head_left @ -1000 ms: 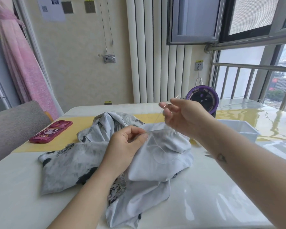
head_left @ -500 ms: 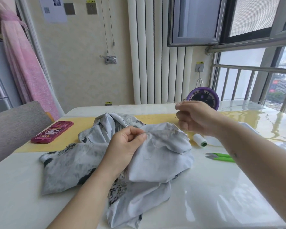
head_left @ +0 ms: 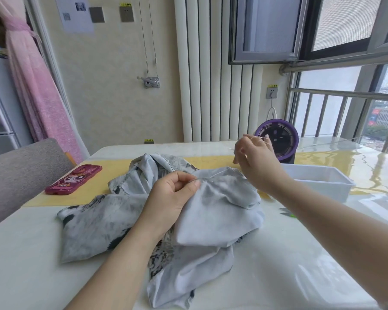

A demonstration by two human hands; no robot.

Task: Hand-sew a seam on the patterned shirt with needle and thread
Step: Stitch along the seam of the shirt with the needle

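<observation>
Both grip: left hand point(head_left: 173, 198) pinches the shirt point(head_left: 222, 211), right hand point(head_left: 255, 162) pinches thread point(head_left: 214, 176) above it; overpulling could pucker cloth.

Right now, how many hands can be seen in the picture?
2. The left hand pinches the shirt at the centre; the right hand is raised beyond it, holding the thread.

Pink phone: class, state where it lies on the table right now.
In the head view the pink phone lies on the yellow mat on the left side, just left of the patterned shirt.
</observation>
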